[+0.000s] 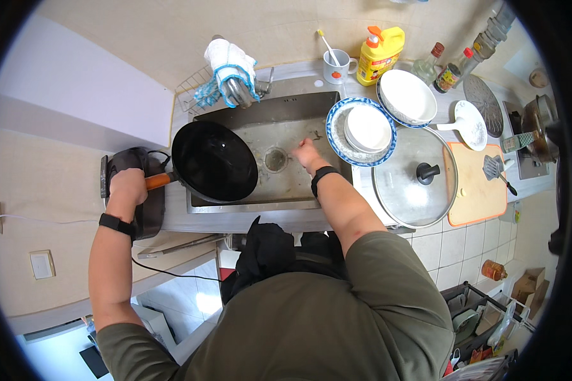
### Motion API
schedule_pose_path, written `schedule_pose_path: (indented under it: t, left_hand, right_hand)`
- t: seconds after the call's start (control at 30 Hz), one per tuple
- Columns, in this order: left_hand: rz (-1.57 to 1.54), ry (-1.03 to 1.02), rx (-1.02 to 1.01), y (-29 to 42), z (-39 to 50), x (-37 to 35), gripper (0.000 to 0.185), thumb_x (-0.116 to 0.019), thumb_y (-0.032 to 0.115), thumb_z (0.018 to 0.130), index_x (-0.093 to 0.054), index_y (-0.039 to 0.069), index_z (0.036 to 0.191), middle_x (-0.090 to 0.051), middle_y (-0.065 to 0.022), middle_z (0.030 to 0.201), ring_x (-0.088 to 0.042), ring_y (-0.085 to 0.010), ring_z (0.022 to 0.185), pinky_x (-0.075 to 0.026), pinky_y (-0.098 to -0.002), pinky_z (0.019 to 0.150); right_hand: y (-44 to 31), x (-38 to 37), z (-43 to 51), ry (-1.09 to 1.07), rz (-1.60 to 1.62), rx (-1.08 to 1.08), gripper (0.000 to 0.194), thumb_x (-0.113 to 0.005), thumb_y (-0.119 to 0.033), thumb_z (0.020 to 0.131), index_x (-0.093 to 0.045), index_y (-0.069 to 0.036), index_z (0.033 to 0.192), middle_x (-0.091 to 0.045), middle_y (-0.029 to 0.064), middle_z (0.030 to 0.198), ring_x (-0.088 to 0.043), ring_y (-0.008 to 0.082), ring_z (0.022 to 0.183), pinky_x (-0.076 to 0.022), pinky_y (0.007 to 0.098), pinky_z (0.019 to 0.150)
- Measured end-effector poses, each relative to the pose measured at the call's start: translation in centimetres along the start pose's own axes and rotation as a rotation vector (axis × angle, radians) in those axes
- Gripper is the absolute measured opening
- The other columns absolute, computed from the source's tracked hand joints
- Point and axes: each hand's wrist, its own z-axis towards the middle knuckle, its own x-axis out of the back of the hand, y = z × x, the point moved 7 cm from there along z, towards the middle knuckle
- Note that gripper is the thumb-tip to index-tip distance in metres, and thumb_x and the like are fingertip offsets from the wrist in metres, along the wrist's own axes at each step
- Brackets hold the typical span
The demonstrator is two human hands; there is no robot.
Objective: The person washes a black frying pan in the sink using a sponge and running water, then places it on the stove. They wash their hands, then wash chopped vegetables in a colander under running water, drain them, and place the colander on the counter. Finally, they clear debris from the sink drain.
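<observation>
By its orange-brown handle my left hand (129, 185) grips a black frying pan (214, 159), tilted over the left part of the stainless steel sink (255, 207). My right hand (307, 155) hangs over the sink basin, to the right of the drain (276, 159). Its fingers look curled; whether anything small is between them is not visible. Dark scraps lie on the basin floor just beyond that hand. Behind the pan stands the faucet (240, 93), with a white and blue cloth (229, 62) draped over it.
Right of the sink are stacked bowls on a blue-rimmed plate (333, 126), a glass lid (395, 190) and a cutting board (476, 200). A mug (336, 71), yellow detergent bottle (379, 59) and glass bottles line the wall. A dark appliance (150, 214) sits under my left hand.
</observation>
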Motion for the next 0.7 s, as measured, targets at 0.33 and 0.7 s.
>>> schedule_pose_path:
  t: [0.33, 0.7]
  left_hand:
    - [0.019, 0.022, 0.020, -1.1, -0.9, 0.3, 0.022, -0.063, 0.007, 0.079, -0.072, 0.010, 0.099, -0.069, -0.0126, 0.107, -0.065, -0.0304, 0.102, -0.053, -0.0382, 0.086]
    - [0.090, -0.072, 0.073, -5.4, -1.0, -0.1, 0.029, -0.068, 0.010, 0.070, -0.073, 0.013, 0.098, -0.070, -0.0107, 0.105, -0.066, -0.0284, 0.101, -0.054, -0.0376, 0.085]
  right_hand:
    - [-0.1, -1.0, 0.5, -0.066, 0.030, 0.107, 0.034, -0.073, -0.017, 0.079, -0.058, 0.000, 0.104, -0.066, 0.0154, 0.095, -0.063, 0.0260, 0.086, -0.0501, 0.0359, 0.076]
    - [-2.0, 1.5, -0.9, -0.013, -0.204, 0.102, 0.033, -0.070, -0.024, 0.079, -0.062, 0.000, 0.100, -0.066, 0.0224, 0.102, -0.062, 0.0378, 0.098, -0.0491, 0.0401, 0.084]
